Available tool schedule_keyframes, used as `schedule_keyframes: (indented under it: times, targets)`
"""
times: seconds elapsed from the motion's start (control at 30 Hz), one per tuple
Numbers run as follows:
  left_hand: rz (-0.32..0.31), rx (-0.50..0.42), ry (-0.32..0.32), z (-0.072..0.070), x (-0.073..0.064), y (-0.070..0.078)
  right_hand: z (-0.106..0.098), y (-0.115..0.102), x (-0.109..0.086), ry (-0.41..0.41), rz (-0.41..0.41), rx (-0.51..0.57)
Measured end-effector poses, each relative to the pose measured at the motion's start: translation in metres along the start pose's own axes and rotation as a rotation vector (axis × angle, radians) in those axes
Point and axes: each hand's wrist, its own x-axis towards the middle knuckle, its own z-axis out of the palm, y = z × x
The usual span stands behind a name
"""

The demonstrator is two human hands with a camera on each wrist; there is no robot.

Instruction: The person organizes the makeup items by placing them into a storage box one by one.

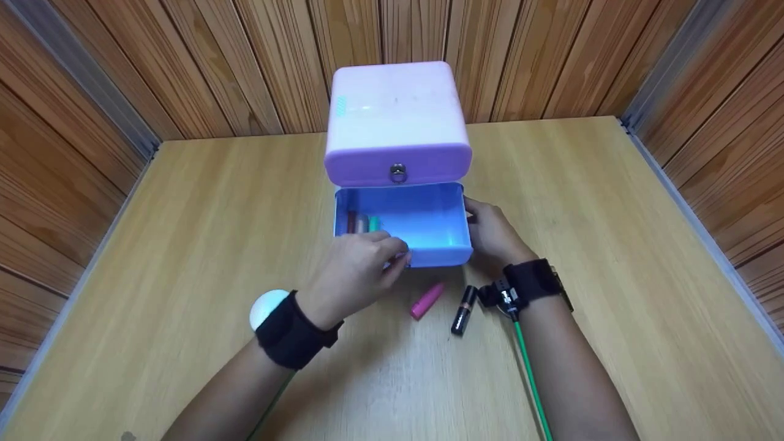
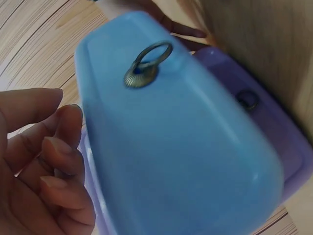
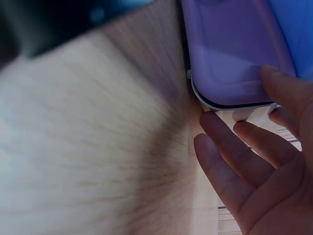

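A small pink and purple drawer cabinet (image 1: 398,104) stands on the table with its blue drawer (image 1: 438,257) pulled out. Inside the drawer's left part lie several slim tubes, one of them a green tube (image 1: 373,223). My left hand (image 1: 361,269) is at the drawer's front, fingers loosely curled and holding nothing; in the left wrist view the drawer's metal ring pull (image 2: 156,54) stands free of it. My right hand (image 3: 274,161) is at the cabinet's right side, thumb over the lower purple drawer (image 3: 234,54) and fingers extended along the side.
A pink tube (image 1: 427,301) and a black lipstick tube (image 1: 464,310) lie on the table before the drawer. Partly behind my left wrist is a white round object (image 1: 267,308). Wood-panelled walls (image 1: 263,61) enclose the table's back and sides.
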Motion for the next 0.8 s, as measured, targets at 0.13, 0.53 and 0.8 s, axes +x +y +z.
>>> schedule_keyframes:
  times: [0.13, 0.53, 0.8]
  targets:
    - [0.017, 0.017, -0.03, 0.007, -0.005, 0.004, 0.0, 0.0, 0.001, 0.003, 0.012, -0.015]
    - [0.122, 0.03, -0.055, 0.036, -0.011, 0.027, 0.0, 0.0, 0.0, 0.003, 0.031, -0.014]
    - [0.09, 0.071, -0.124, 0.062, -0.014, 0.025, 0.0, -0.002, 0.0, -0.005, 0.045, -0.003]
